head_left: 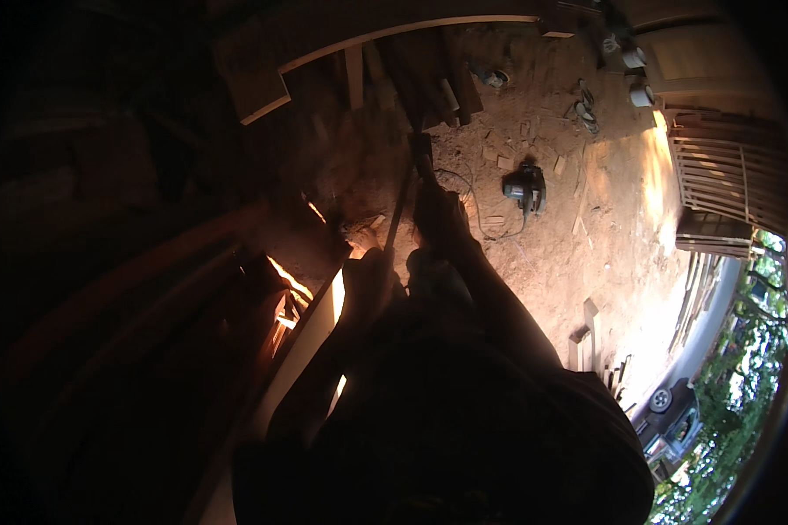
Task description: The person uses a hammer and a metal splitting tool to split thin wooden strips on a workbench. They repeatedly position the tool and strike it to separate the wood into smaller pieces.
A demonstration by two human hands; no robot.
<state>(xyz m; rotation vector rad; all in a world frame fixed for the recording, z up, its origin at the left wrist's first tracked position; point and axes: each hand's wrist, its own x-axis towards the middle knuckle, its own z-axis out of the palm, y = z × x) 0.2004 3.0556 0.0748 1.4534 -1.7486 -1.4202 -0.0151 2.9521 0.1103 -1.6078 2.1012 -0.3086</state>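
Observation:
Deep shadow covers both hands. My left hand [374, 264] is closed at the lower end of a thin, dark, straight strip [400, 208], which slants up and away from me. To its right, my right hand [439, 217] is raised farther forward, its fingers wrapped round something dark. A dark blocky end [421, 150] shows just beyond that hand, near the strip's upper end. Whether the two pieces join cannot be made out. A pale wooden board [302, 357] runs lengthwise beside my left forearm.
A corded power saw [525, 188] lies on the dusty ground among wood scraps. Large curved wooden pieces [394, 31] stand ahead. Slatted wooden panels [731, 166] are at the right, sandals [585, 109] lie ahead right, and a parked vehicle [670, 420] stands outside.

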